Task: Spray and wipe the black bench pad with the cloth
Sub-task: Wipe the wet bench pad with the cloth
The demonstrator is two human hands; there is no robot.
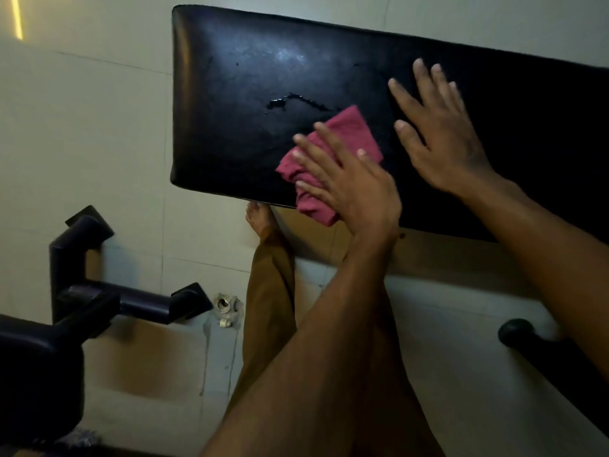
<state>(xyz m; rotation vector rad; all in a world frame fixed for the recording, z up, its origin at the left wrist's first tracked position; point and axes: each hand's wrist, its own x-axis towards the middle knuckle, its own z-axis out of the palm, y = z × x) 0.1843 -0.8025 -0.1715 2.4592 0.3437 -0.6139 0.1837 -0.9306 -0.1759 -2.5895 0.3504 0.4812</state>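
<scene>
The black bench pad (250, 103) lies flat across the upper part of the head view, over a pale tiled floor (99, 133). It is already wet: a small pool and trail of liquid (290, 100) shine near its middle, with fine droplets further toward its far edge. So the spraying looks done here, and the wiping is the step in hand.

The pink cloth (342, 133), bunched and folded, sits on the pad at its near edge, just beside the pool, with one corner hanging over that edge. The left hand (349, 186) presses it down with fingers spread and straight, a flat grip and not a pinch. The right hand (441, 133) rests open on the pad just beside the cloth, palm down, fingers apart, holding nothing; it appears to steady the person.

The next move, as I judge it, calls for pushing the cloth away from the near edge through the pool, keeping the palm flat so the cloth does not slip off. No spray bottle is visible.

Below the pad's near edge are a trouser leg (270, 291), a bare foot (258, 216) and dark frame tubing (138, 303).
</scene>
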